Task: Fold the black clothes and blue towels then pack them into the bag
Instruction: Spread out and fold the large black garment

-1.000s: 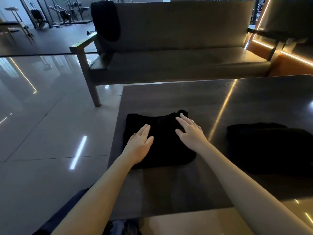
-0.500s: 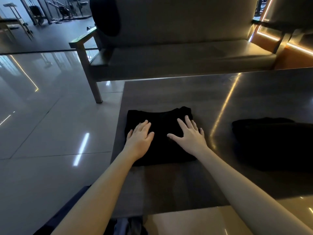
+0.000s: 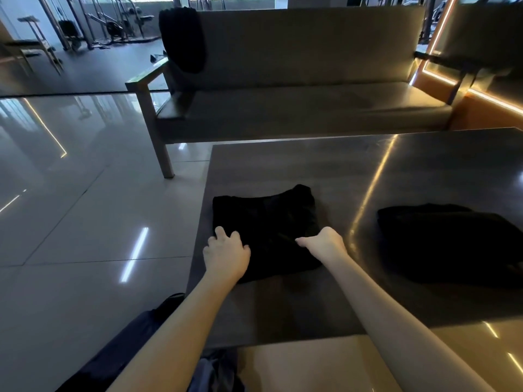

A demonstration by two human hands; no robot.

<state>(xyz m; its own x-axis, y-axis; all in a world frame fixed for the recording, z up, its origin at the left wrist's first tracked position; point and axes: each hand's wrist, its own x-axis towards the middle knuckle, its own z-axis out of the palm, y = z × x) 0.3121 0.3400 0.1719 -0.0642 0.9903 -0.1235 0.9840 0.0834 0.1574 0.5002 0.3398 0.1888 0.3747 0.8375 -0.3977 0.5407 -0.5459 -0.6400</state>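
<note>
A folded black garment lies near the left edge of the dark table. My left hand sits on its near left corner with fingers curled into the cloth. My right hand pinches the fabric at the near right side, fingers closed on it. A second black bundle lies on the table to the right, apart from both hands. No blue towel shows.
A grey bench sofa stands beyond the table, with a dark item hung over its left backrest. Glossy tiled floor lies to the left. Gym equipment stands far back left.
Both hands were flat on the garment with spread fingers; they have slid toward its near edge and closed on the cloth.
</note>
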